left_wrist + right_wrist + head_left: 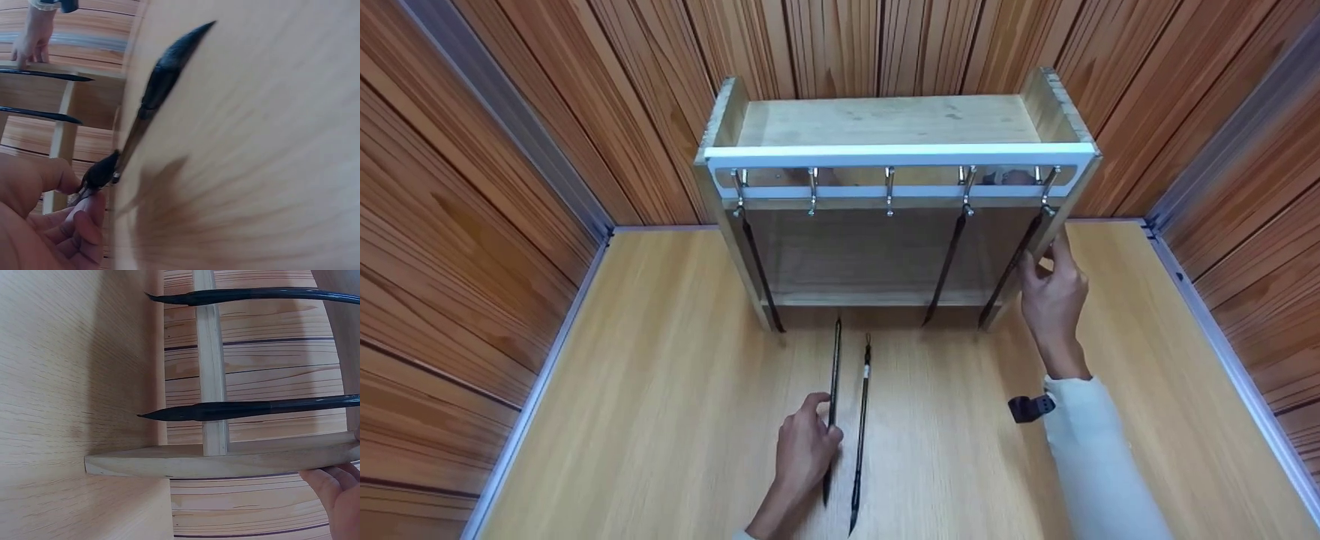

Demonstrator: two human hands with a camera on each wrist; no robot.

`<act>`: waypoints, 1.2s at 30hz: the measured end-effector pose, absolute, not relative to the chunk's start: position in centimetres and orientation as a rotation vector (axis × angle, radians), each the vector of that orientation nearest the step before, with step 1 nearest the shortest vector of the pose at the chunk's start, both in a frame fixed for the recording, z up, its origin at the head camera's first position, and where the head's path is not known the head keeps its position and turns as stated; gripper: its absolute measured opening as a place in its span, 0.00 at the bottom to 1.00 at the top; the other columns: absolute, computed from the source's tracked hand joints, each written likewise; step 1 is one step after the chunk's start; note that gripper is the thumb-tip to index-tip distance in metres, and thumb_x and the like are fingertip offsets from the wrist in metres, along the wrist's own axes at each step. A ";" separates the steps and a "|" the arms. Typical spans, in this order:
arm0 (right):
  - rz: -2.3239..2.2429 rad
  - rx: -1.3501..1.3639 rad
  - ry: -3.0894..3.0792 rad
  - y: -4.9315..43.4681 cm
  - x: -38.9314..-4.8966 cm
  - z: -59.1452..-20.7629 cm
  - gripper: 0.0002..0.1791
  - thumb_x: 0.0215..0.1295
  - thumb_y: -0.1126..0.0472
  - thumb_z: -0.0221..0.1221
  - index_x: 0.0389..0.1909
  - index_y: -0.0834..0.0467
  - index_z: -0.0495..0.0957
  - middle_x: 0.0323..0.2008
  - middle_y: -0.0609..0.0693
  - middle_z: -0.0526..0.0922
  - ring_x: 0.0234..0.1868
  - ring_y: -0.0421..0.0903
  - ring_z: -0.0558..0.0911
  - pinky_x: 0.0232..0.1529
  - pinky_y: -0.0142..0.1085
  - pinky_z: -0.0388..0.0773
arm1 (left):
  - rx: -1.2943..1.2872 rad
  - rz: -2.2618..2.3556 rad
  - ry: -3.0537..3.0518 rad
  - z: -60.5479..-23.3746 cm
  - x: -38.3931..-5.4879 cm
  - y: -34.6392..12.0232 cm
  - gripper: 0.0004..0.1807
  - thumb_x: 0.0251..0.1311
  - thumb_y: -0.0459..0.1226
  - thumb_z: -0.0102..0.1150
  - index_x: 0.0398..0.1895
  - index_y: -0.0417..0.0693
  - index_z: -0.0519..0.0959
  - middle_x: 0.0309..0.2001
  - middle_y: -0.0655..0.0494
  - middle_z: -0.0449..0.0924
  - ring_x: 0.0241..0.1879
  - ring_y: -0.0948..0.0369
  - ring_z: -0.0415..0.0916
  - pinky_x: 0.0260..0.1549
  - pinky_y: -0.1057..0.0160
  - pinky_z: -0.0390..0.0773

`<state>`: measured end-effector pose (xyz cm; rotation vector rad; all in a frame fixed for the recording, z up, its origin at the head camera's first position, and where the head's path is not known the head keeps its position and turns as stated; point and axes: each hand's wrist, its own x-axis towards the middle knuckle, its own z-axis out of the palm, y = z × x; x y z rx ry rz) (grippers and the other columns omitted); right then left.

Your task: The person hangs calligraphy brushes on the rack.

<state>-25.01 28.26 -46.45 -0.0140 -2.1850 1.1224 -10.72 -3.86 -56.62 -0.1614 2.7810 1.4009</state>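
Note:
My left hand (804,450) pinches a dark writing brush (835,360) between thumb and fingers, its bristle end toward me. Just right of it, a second writing brush (864,405) lies on the table with its bristles nearest me. In the left wrist view the held brush's bristles (102,170) poke out from between the fingertips. My right hand (1056,300) grips the right side panel of a wooden rack (885,120). Three writing brushes hang bristles down from it: one at the left (761,270), two at the right (945,270).
A white rail (851,159) with several metal hooks (889,191) runs across the rack's front. The rack stands on the wooden tabletop (660,375), near the planked back wall (832,45). Planked walls also rise at both sides.

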 end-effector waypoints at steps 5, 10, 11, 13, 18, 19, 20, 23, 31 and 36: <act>1.109 0.004 -2.174 28.3 -25.1 -46.5 0.28 0.71 0.67 0.58 0.71 0.56 0.69 0.53 0.57 0.83 0.50 0.52 0.84 0.45 0.30 0.79 | -0.115 1.445 2.797 -55.6 -10.7 -3.9 0.27 0.51 0.23 0.61 0.59 0.37 0.76 0.18 0.64 0.69 0.17 0.66 0.65 0.18 0.68 0.64; 1.109 -0.009 -2.177 28.2 -25.2 -46.4 0.27 0.71 0.66 0.58 0.70 0.55 0.69 0.53 0.55 0.83 0.51 0.51 0.84 0.46 0.30 0.79 | -0.036 1.507 2.852 -54.8 -10.6 -3.8 0.27 0.51 0.23 0.60 0.58 0.37 0.76 0.19 0.65 0.70 0.18 0.68 0.66 0.18 0.68 0.67; 1.108 -0.016 -2.181 28.3 -25.3 -46.4 0.27 0.72 0.66 0.58 0.70 0.56 0.69 0.53 0.55 0.83 0.52 0.51 0.84 0.46 0.30 0.79 | -0.019 1.523 2.864 -54.7 -10.6 -3.8 0.26 0.50 0.23 0.60 0.57 0.37 0.76 0.20 0.65 0.70 0.18 0.68 0.66 0.18 0.68 0.67; 1.109 -0.025 -2.186 28.3 -25.3 -46.4 0.26 0.72 0.66 0.57 0.69 0.56 0.70 0.54 0.55 0.83 0.52 0.50 0.83 0.46 0.31 0.79 | 0.014 1.557 2.883 -54.4 -10.6 -3.8 0.26 0.50 0.22 0.59 0.57 0.37 0.76 0.20 0.66 0.71 0.18 0.69 0.67 0.19 0.68 0.68; 1.102 -0.014 -2.177 28.3 -25.3 -46.4 0.25 0.71 0.66 0.58 0.68 0.57 0.70 0.52 0.56 0.84 0.51 0.51 0.84 0.45 0.30 0.79 | 0.103 1.644 2.943 -53.9 -10.3 -3.8 0.26 0.49 0.21 0.57 0.56 0.38 0.77 0.22 0.66 0.72 0.20 0.69 0.69 0.21 0.68 0.71; 1.097 -0.007 -2.172 28.3 -25.3 -46.4 0.26 0.71 0.67 0.58 0.69 0.57 0.70 0.52 0.56 0.84 0.50 0.51 0.84 0.45 0.30 0.79 | 0.127 1.668 2.953 -53.8 -10.3 -3.8 0.26 0.49 0.21 0.57 0.56 0.38 0.77 0.22 0.66 0.72 0.21 0.69 0.70 0.21 0.68 0.72; 1.092 -0.001 -2.166 28.3 -25.3 -46.4 0.26 0.71 0.67 0.58 0.69 0.57 0.70 0.51 0.57 0.84 0.49 0.51 0.84 0.45 0.30 0.79 | 0.153 1.695 2.958 -53.8 -10.3 -3.8 0.26 0.49 0.21 0.57 0.56 0.37 0.77 0.22 0.65 0.73 0.21 0.69 0.71 0.22 0.68 0.73; 1.090 0.010 -2.155 28.3 -25.3 -46.5 0.28 0.70 0.68 0.58 0.71 0.57 0.69 0.50 0.57 0.84 0.48 0.52 0.85 0.44 0.29 0.79 | 0.233 1.783 2.977 -53.5 -10.3 -4.0 0.25 0.50 0.21 0.56 0.56 0.36 0.77 0.23 0.64 0.74 0.22 0.67 0.73 0.22 0.68 0.75; 1.092 -0.023 -2.180 28.3 -25.2 -46.5 0.29 0.71 0.67 0.57 0.72 0.55 0.67 0.51 0.57 0.84 0.50 0.52 0.84 0.45 0.30 0.79 | 0.355 1.887 3.050 -53.0 -10.5 -4.2 0.26 0.49 0.18 0.58 0.56 0.37 0.77 0.25 0.61 0.76 0.23 0.66 0.74 0.22 0.67 0.78; 1.085 -0.030 -2.190 28.2 -25.1 -46.5 0.29 0.71 0.67 0.57 0.72 0.55 0.67 0.51 0.57 0.84 0.50 0.52 0.84 0.46 0.31 0.79 | 0.372 1.930 3.018 -52.4 -10.7 -4.5 0.27 0.49 0.18 0.58 0.57 0.36 0.76 0.26 0.60 0.77 0.24 0.65 0.75 0.22 0.68 0.78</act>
